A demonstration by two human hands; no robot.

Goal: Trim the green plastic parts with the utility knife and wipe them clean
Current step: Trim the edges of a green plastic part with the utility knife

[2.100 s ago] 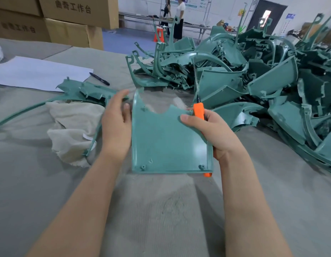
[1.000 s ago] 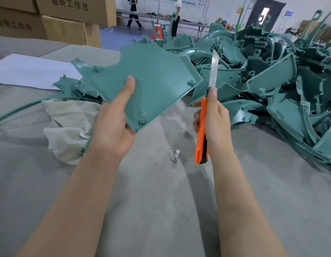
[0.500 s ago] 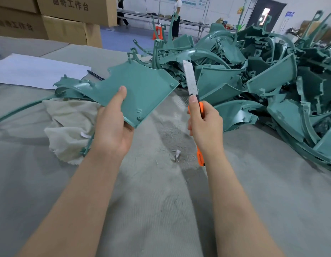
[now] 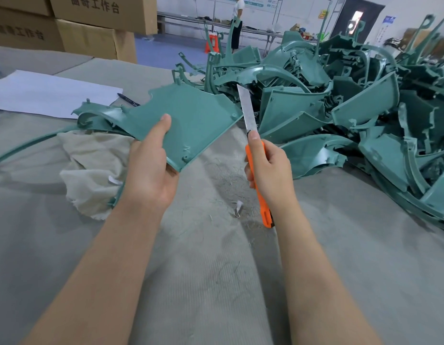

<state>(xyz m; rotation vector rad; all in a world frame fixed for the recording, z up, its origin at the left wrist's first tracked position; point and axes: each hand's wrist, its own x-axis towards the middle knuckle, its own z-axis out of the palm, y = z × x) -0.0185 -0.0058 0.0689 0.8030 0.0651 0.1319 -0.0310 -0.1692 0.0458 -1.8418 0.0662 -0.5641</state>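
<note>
Left hand (image 4: 148, 175) grips a green panel (image 4: 191, 120), right hand (image 4: 270, 170) the utility knife (image 4: 248, 115), beside heaped parts (image 4: 360, 108) and rag (image 4: 91, 165).

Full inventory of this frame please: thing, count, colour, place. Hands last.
green panel: one, teal green, held up above the table, centre
utility knife: one, orange handle, blade extended and pointing up, just right of the panel
pile of green parts: many, teal green, heaped on the right
loose green parts: a few, teal green, left, by the cloth
cloth: one, beige, crumpled, left
paper sheet: one, white, far left
pen: one, dark, beside the paper
cardboard boxes: at least three, brown, top left
table: one, grey covering
left hand: grips the panel's near corner
right hand: grips the knife handle
</note>
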